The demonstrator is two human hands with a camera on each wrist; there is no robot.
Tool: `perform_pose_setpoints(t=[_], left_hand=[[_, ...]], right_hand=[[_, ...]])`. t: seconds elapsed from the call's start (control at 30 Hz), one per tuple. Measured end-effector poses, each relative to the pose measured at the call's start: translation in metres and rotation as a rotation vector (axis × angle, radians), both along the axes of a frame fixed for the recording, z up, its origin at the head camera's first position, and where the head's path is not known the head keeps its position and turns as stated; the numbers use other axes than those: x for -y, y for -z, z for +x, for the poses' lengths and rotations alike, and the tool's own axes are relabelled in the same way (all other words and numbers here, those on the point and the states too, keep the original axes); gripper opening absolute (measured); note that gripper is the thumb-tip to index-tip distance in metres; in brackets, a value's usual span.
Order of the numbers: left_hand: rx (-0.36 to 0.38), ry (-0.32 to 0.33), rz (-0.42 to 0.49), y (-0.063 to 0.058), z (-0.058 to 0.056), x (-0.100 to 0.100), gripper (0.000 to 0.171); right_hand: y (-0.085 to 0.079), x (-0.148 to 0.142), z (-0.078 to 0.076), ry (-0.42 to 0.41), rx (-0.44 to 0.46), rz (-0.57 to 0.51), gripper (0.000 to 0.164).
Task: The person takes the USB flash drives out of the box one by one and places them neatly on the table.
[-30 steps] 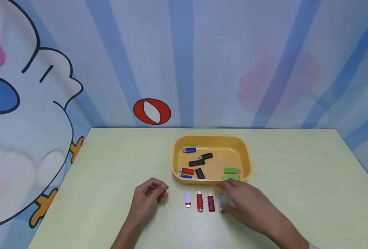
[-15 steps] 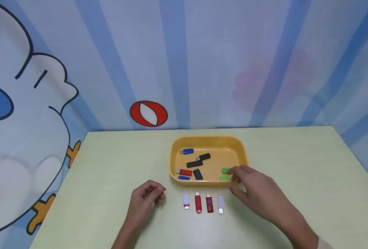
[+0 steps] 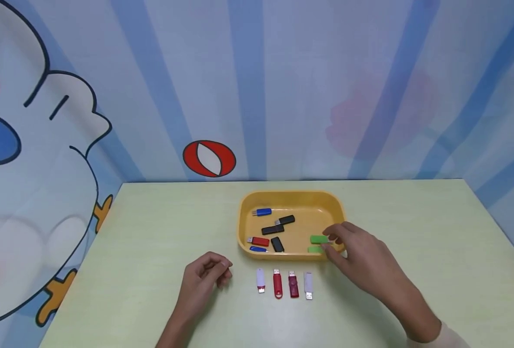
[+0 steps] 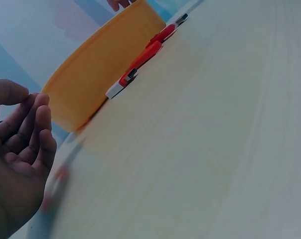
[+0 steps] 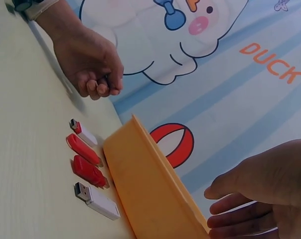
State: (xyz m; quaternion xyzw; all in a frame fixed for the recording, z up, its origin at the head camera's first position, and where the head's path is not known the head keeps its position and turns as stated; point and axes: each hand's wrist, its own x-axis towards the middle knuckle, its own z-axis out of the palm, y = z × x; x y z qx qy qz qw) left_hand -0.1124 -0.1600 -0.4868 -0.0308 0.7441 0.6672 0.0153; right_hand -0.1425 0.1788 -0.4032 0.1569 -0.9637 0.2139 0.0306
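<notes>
My right hand (image 3: 361, 253) reaches over the right front corner of the yellow tray (image 3: 292, 257). Its thumb and fingertips stand apart at the right end of a green USB stick (image 3: 319, 239). A second green USB stick (image 3: 315, 249) lies just in front of it, partly hidden by the thumb. My left hand (image 3: 206, 278) hovers loosely curled left of the row, holding nothing. In front of the tray four-abreast is avoided by several sticks in a row: a white-and-red one (image 3: 261, 279), a red one (image 3: 278, 282), a dark red one (image 3: 293, 284) and a white one (image 3: 308, 284).
Inside the tray also lie a blue USB stick (image 3: 263, 211), a red stick (image 3: 260, 241), and several black ones, such as the black stick (image 3: 277, 244). A striped cartoon backdrop (image 3: 292, 96) rises behind the table (image 3: 170, 217).
My right hand has left the white USB stick at the row's right end and moved up and right to the green sticks in the tray. The left hand stays put.
</notes>
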Motion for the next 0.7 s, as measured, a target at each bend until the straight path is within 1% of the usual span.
perform_pose_setpoints(t=[0.13, 0.27, 0.43, 0.57, 0.7], left_hand=[[0.0, 0.007, 0.002, -0.001, 0.0, 0.0, 0.01], [0.008, -0.005, 0.007, -0.001, 0.002, 0.001, 0.01], [-0.001, -0.003, 0.009, 0.0, 0.002, 0.001, 0.01], [-0.005, -0.001, 0.007, 0.001, 0.002, 0.001, 0.01], [-0.014, 0.005, 0.007, 0.002, 0.002, 0.002, 0.009]], right_hand=[[0.002, 0.006, -0.009, 0.01, 0.01, 0.019, 0.025], [0.004, 0.013, -0.018, 0.02, 0.033, 0.072, 0.028], [0.007, 0.021, -0.029, 0.061, 0.06, 0.145, 0.032], [0.006, 0.03, -0.037, 0.072, 0.118, 0.204, 0.034], [0.004, 0.039, -0.045, 0.063, 0.197, 0.267, 0.029]])
